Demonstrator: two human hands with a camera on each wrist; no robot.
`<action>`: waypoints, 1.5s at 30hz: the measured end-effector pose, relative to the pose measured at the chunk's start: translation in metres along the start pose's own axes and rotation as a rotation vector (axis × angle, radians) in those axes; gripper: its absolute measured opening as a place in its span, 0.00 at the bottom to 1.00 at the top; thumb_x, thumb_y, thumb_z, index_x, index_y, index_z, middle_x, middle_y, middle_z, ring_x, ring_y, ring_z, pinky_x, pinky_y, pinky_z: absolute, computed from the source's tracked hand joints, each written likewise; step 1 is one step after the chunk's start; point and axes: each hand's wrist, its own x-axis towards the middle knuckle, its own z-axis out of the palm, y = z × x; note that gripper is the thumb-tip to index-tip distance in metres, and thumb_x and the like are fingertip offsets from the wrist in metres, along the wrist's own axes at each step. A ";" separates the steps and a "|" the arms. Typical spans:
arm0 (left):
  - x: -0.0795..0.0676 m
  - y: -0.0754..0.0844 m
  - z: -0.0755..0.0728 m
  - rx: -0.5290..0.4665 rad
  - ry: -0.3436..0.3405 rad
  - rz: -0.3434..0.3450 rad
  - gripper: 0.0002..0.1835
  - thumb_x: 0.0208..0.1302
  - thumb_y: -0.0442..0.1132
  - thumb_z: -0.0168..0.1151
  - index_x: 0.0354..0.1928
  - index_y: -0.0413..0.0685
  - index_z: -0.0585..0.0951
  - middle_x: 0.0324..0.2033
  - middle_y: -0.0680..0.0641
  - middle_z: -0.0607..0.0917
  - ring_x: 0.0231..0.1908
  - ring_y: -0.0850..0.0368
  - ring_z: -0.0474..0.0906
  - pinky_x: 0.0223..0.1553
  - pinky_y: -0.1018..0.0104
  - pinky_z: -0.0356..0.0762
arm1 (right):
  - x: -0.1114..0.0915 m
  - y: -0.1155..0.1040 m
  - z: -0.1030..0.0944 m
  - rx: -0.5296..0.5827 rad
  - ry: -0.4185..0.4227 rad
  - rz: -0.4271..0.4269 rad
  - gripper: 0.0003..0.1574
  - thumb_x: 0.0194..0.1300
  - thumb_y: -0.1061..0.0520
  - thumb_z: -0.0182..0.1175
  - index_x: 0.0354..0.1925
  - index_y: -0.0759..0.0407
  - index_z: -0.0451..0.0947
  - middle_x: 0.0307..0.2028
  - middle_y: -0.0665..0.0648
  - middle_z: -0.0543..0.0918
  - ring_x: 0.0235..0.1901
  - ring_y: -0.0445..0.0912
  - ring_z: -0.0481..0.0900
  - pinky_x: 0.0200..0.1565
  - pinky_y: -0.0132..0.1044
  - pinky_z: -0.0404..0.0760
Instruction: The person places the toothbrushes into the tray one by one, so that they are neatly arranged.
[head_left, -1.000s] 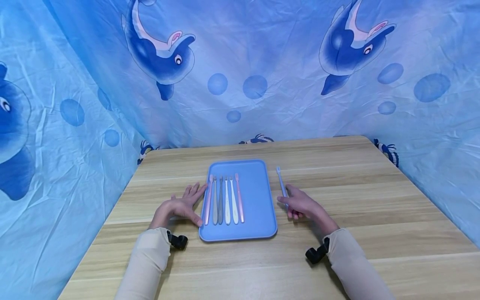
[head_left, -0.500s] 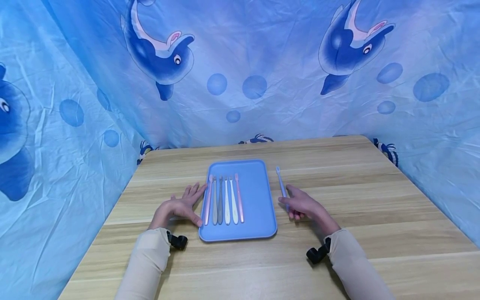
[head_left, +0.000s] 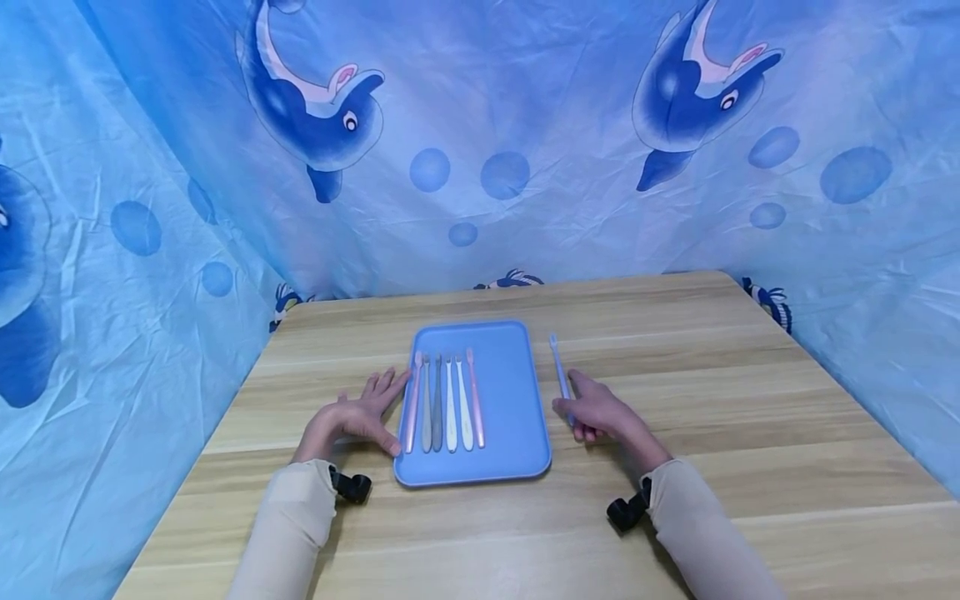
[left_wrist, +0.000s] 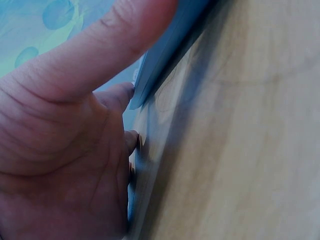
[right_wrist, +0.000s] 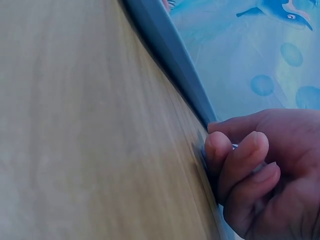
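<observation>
A blue tray (head_left: 517, 400) lies on the table with several toothbrushes side by side in its left half. Among them are a pink toothbrush (head_left: 476, 400) at the right of the row, a white toothbrush (head_left: 464, 408) and a dark grey toothbrush (head_left: 437, 408). My left hand (head_left: 362, 417) has its fingers spread, thumb and forefinger at the tray's left rim. To the right of the tray, my right hand (head_left: 596, 408) grips the handle of a blue toothbrush (head_left: 559, 367), its head pointing away from me. In the right wrist view the curled fingers (right_wrist: 245, 160) mostly hide the handle.
The wooden table (head_left: 735, 400) extends on both sides of the tray. A blue curtain (head_left: 465, 150) with printed dolphins hangs behind and beside it. Each wrist carries a small black camera, such as the left wrist camera (head_left: 352, 487).
The head view has turned very slightly. Both hands, the tray and the toothbrushes keep the same places relative to one another.
</observation>
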 end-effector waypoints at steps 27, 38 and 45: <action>0.001 0.003 -0.004 -0.016 0.002 0.011 0.79 0.37 0.68 0.79 0.80 0.55 0.33 0.79 0.35 0.27 0.76 0.28 0.18 0.62 0.14 0.21 | 0.005 -0.004 0.003 -0.028 0.070 -0.032 0.46 0.72 0.57 0.58 0.78 0.58 0.47 0.11 0.53 0.75 0.06 0.40 0.69 0.10 0.31 0.69; 0.000 0.002 0.002 -0.022 0.005 0.014 0.79 0.36 0.70 0.78 0.80 0.57 0.33 0.79 0.35 0.27 0.76 0.28 0.18 0.61 0.15 0.18 | 0.000 -0.001 0.007 0.004 0.074 -0.059 0.46 0.72 0.60 0.55 0.79 0.60 0.45 0.11 0.53 0.74 0.06 0.40 0.68 0.10 0.31 0.68; -0.003 0.003 0.000 0.002 0.008 0.003 0.79 0.35 0.72 0.77 0.80 0.61 0.33 0.79 0.38 0.26 0.77 0.32 0.17 0.62 0.17 0.15 | 0.001 0.001 0.005 0.076 0.069 -0.052 0.47 0.72 0.58 0.55 0.80 0.61 0.43 0.11 0.52 0.74 0.07 0.39 0.69 0.10 0.30 0.67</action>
